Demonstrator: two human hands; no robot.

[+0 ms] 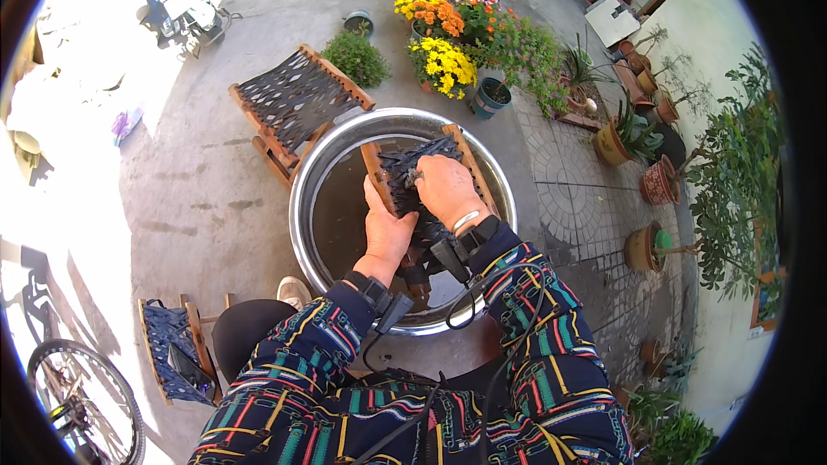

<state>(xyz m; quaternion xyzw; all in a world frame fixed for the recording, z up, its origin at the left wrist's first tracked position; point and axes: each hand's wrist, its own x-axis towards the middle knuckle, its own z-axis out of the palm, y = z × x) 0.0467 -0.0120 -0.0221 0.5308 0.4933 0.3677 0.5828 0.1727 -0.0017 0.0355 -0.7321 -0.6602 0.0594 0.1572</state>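
A large round metal basin (303, 232) with dirty brown water (340, 215) stands in front of me. Tilted in it is a small folding stool (372, 164), with wooden rails and a seat woven from dark strips. My left hand (388, 234) grips the stool's left rail, thumb over the lower part of the seat. Pressed down on the woven strips, my right hand (444, 192) is closed around a small dark grey clump whose kind I cannot make out. The stool's lower legs are partly hidden by my hands and the murky water.
Just beyond the basin, at its left, stands another woven stool (297, 99). A third stool (177, 349) is by my left leg, near a bicycle wheel (86, 400). Potted flowers (444, 65) stand past the basin; more pots (612, 145) line the right wall.
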